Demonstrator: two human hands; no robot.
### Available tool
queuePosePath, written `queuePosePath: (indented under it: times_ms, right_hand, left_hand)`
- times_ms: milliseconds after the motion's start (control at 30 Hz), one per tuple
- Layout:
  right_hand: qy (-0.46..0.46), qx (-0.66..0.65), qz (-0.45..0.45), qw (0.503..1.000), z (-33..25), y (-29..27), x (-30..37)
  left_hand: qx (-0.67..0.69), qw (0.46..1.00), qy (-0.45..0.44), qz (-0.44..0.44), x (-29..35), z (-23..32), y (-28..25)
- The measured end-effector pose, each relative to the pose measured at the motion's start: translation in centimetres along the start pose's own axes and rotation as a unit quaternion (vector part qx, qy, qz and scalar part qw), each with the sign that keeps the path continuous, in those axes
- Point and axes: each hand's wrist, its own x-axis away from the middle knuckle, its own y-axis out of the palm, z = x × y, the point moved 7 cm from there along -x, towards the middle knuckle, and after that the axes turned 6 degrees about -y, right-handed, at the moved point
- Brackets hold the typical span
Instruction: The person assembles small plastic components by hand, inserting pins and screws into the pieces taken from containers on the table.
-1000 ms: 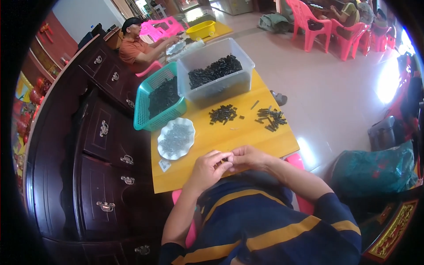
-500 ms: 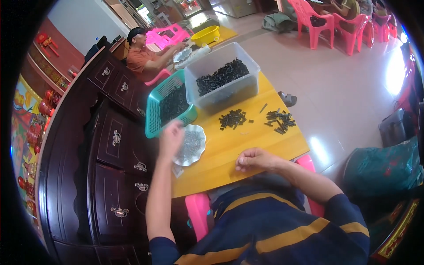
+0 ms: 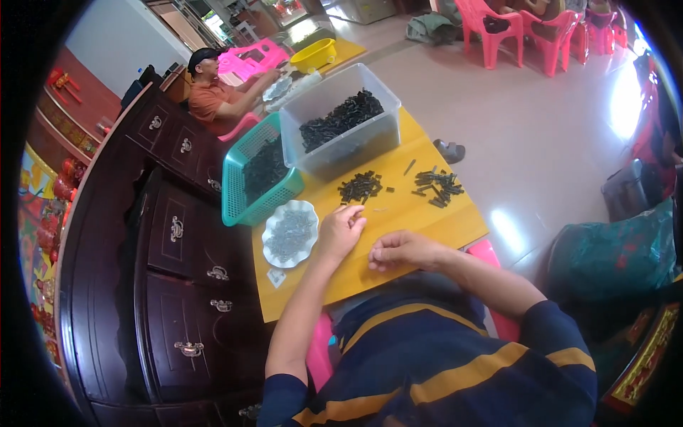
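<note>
Over the yellow table [image 3: 384,235] my left hand [image 3: 341,233] is closed, its fingertips curled toward my right hand. My right hand [image 3: 404,250] sits just to the right, with fingers curled and thumb pressed in. Whatever either hand holds is too small or hidden to name. A scalloped white plate [image 3: 269,250] of small clear pieces [image 3: 292,231] is left of my left hand. Just beyond my hands lies a pile of short black pieces [image 3: 361,187]. Farther right is a second pile of longer black pieces [image 3: 437,186].
At the table's far side stand a clear plastic bin [image 3: 348,153] and a green basket [image 3: 233,181], both holding black pieces. A dark wooden cabinet [image 3: 185,242] borders the left. A person in an orange shirt [image 3: 208,103] works beyond. A green bag [image 3: 612,249] is at right.
My left hand has moved from above the white plate rightward, close to my right hand. My right hand keeps its curled pose. The whole view has shifted slightly.
</note>
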Motion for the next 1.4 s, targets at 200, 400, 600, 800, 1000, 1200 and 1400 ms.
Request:
queuePosePath:
  times_ms: [200, 400, 600, 800, 1000, 1200, 1400]
  right_hand:
    - [-0.009, 0.000, 0.003, 1.000, -0.2, -0.1, -0.1]
    - [-0.012, 0.015, 0.024, 1.000, -0.8, -0.7, -0.2]
    - [-0.098, 0.173, 0.069, 0.977, -5.4, -2.1, 0.2]
    - [-0.175, 0.675, 0.212, 0.684, -10.5, -6.0, -2.7]
    - [-0.053, 0.755, 0.260, 0.599, -9.2, -9.2, -6.3]
    - [-0.041, 0.784, 0.233, 0.574, -8.4, -9.8, -7.5]
    - [-0.147, 0.563, 0.147, 0.800, -9.5, -2.5, -3.7]
  left_hand:
    - [-0.058, 0.997, 0.037, 0.034, -1.0, 1.7, 2.3]
    - [-0.088, 0.993, 0.055, 0.058, -0.8, 1.3, 2.9]
    - [-0.060, 0.994, 0.015, 0.090, 1.5, -0.6, 1.7]
    - [0.079, 0.988, -0.040, 0.128, 3.8, -3.0, 0.1]
    - [0.190, 0.971, -0.052, 0.135, 6.7, -2.0, -0.6]
    - [0.223, 0.962, -0.097, 0.126, 7.8, -1.7, -1.0]
    - [0.298, 0.940, -0.086, 0.142, 8.3, -1.5, -2.2]
